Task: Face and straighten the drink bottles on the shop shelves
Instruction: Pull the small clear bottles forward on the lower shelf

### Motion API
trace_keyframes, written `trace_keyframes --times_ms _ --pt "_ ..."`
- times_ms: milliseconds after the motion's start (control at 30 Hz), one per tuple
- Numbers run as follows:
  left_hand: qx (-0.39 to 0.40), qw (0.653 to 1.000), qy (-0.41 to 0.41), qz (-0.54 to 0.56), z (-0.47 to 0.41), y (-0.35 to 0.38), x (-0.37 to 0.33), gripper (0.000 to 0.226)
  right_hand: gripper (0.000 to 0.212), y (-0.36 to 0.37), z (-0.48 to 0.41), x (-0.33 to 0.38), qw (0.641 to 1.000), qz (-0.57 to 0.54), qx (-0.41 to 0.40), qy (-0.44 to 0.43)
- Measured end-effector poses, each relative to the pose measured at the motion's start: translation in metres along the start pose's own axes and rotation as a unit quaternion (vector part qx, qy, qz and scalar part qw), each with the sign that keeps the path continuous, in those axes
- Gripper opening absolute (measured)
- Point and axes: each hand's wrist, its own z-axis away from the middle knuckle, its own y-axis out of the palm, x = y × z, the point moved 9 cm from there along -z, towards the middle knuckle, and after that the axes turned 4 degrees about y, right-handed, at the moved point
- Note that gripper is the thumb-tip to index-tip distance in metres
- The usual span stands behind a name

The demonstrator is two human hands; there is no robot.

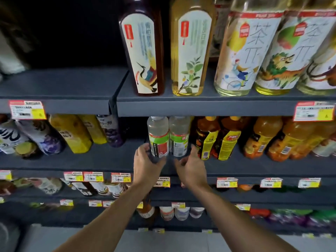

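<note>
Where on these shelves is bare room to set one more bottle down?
Top shelf, left of the dark tea bottle: bare. Second shelf, between the purple bottle and the clear bottles: a gap. Right of those, orange bottles stand crowded.

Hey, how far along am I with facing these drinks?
Looks done: the top-shelf tea bottles stand upright, labels forward. In hand: the left hand curls round the base of the left clear bottle; the right hand is at the right clear bottle, grip unclear. Left to do: the orange bottles show barcodes, and the yellow-labelled bottles are turned sideways.
</note>
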Motion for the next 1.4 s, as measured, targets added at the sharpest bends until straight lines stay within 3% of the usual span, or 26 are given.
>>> trace_keyframes --times_ms 100,467,600,667,833,1000,1200,1400 --pt "-0.001 1.000 0.012 0.011 -0.011 0.007 0.002 0.061 0.084 0.002 -0.008 0.000 1.000 -0.001 -0.005 -0.009" --pt "0.028 0.998 0.036 0.038 -0.007 0.012 0.004 0.045 0.051 0.005 0.008 -0.001 0.998 -0.050 -0.020 -0.017" --pt "0.011 0.999 0.029 0.012 -0.008 0.004 0.014 0.058 0.063 0.001 0.001 -0.002 0.997 -0.062 -0.035 -0.001" --pt "0.038 0.999 0.035 0.014 -0.013 0.004 0.012 0.061 0.068 0.003 -0.007 0.001 0.998 -0.061 -0.015 -0.008" --pt "0.081 0.996 0.024 0.014 -0.016 0.011 0.011 0.042 0.059 0.009 -0.008 0.001 0.999 -0.031 0.010 -0.016" --pt "0.040 0.999 0.025 0.010 -0.009 0.009 0.010 0.058 0.054 0.009 -0.003 -0.006 0.999 -0.035 0.003 0.004" --pt "0.061 0.996 0.044 -0.046 0.001 0.003 0.021 0.072 0.068 0.004 -0.008 -0.006 1.000 0.003 0.020 -0.004" --pt "0.078 0.995 0.050 -0.035 -0.002 0.005 0.022 0.059 0.068 0.009 -0.007 0.000 0.997 0.004 0.055 -0.062"
